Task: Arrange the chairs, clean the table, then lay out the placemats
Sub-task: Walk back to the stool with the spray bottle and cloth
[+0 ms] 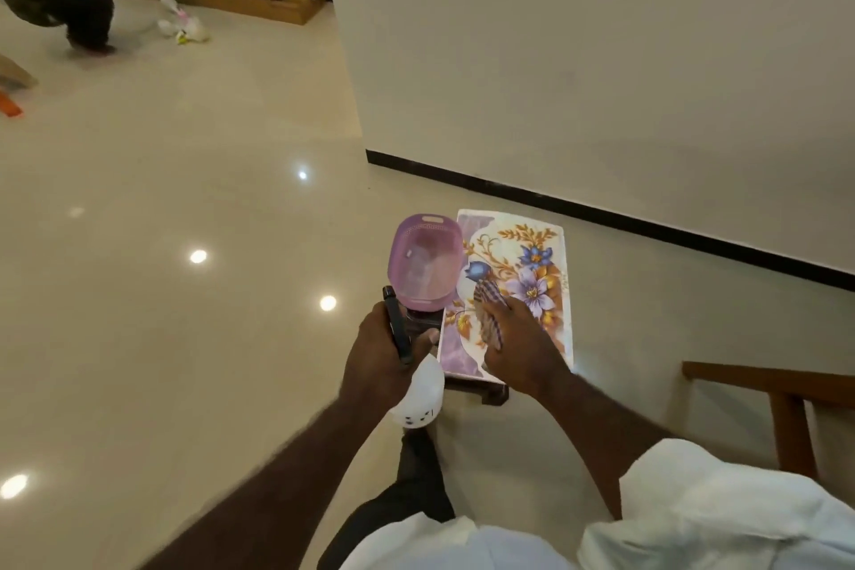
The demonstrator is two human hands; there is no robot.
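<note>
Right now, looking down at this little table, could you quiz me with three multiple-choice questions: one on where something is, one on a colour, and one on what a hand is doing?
1. Where is the striped cloth?
A) on the floor
B) over the chair
C) on the table, under the right hand

2. What colour is the basket?
A) purple
B) green
C) red

3. What is the left hand doing?
A) lying flat and empty
B) gripping a spray bottle
C) pushing the chair

Answers:
1 C: the right hand presses the cloth onto the flowered table.
2 A: the basket is see-through purple all over.
3 B: the left hand's fingers curl round the spray bottle's black top.
</note>
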